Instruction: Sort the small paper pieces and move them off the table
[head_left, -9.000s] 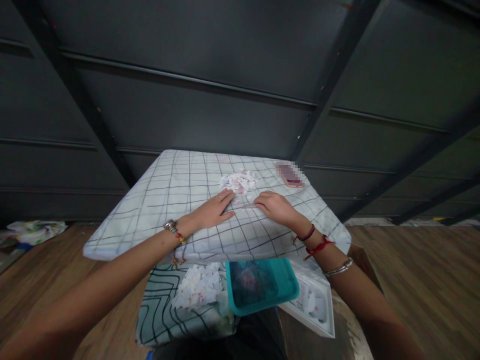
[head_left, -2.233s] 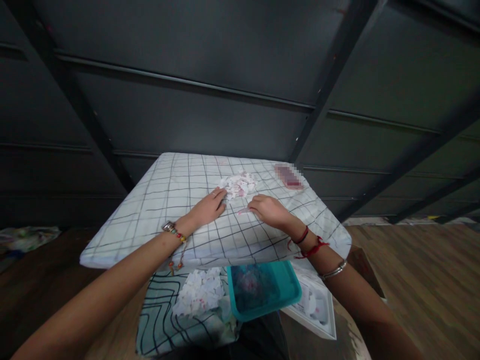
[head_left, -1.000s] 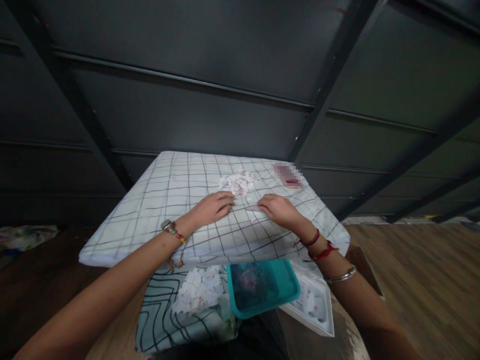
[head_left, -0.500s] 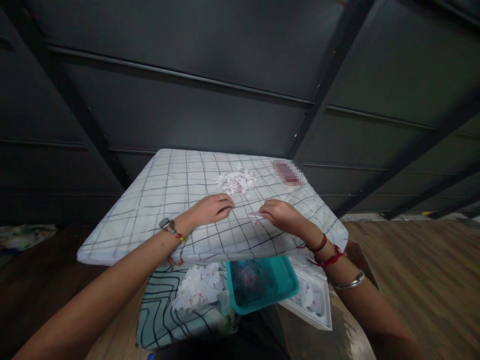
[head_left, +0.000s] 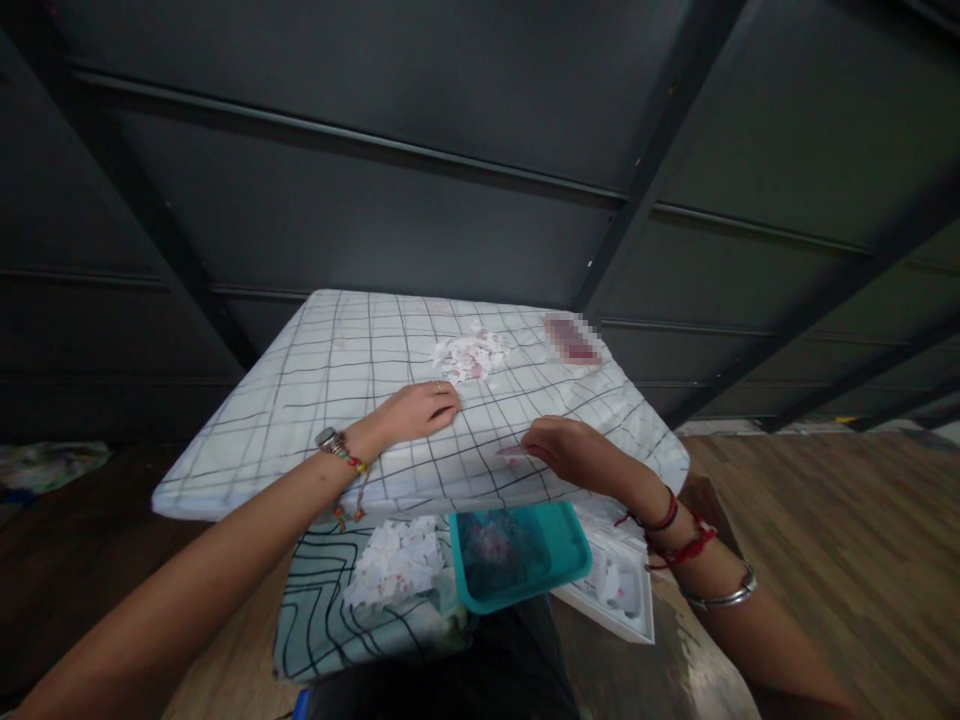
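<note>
My left hand (head_left: 416, 410) rests on the checked white cloth with its fingers loosely bent and the thumb a little apart. I see nothing in it. Just beyond its fingertips lies a loose heap of small white paper pieces (head_left: 471, 355) with pink marks. My right hand (head_left: 562, 450) is closed in a pinch on a thin, pale, pointed strip (head_left: 511, 451), which points left, low over the cloth. A tiny pink speck lies by the strip's tip. What the strip is, I cannot make out.
The cloth-covered table (head_left: 360, 350) stands against a dark panelled wall (head_left: 390, 210). A blurred-out reddish oblong (head_left: 574, 340) lies at its far right. Below the near edge are a teal tub (head_left: 566, 540), a pile of white scraps (head_left: 397, 565) on patterned fabric, and a white box (head_left: 637, 600).
My right hand has moved slightly nearer to me and turned palm-down, still pinching the pale strip. My left hand stays almost in place. The view has shifted a little.
</note>
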